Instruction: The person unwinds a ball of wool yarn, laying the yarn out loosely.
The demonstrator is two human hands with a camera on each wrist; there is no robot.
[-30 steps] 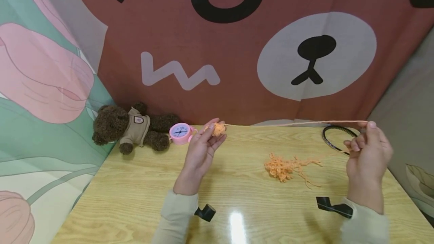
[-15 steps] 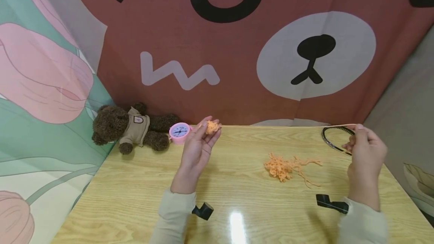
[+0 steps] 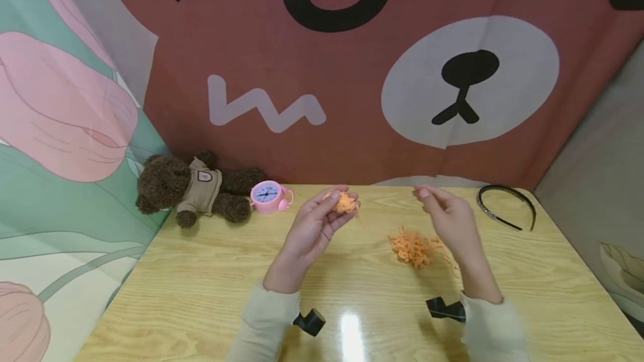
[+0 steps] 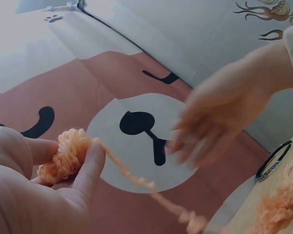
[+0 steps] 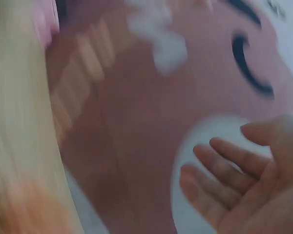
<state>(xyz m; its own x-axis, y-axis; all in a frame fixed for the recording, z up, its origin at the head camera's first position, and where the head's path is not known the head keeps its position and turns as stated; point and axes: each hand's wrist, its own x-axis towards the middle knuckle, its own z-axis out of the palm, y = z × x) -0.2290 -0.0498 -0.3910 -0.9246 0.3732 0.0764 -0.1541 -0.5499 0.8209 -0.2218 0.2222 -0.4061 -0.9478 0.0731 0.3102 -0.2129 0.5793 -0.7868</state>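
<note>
My left hand (image 3: 309, 233) pinches a small wound bundle of orange yarn (image 3: 345, 202) between thumb and fingers, above the table. From the bundle a crinkled yarn strand (image 4: 158, 197) slants down to the right in the left wrist view. My right hand (image 3: 453, 225) hovers over the table to the right of the bundle, blurred in the left wrist view. Its fingers (image 5: 224, 168) are spread and slightly bent, with nothing held in the right wrist view. Below it on the table lies a loose pile of orange yarn (image 3: 410, 247), some loose ends partly behind the right forearm.
A brown teddy bear (image 3: 201, 191) in a beige shirt lies at the back left of the wooden table (image 3: 201, 295). Next to it stands a pink alarm clock (image 3: 268, 196). A black headband (image 3: 505, 205) lies at the back right, before the printed cloth backdrop (image 3: 352, 71).
The right hand has let go of the stretched yarn strand and swung left toward the left hand. The left hand, still holding the bundle, has shifted slightly right and lower.
</note>
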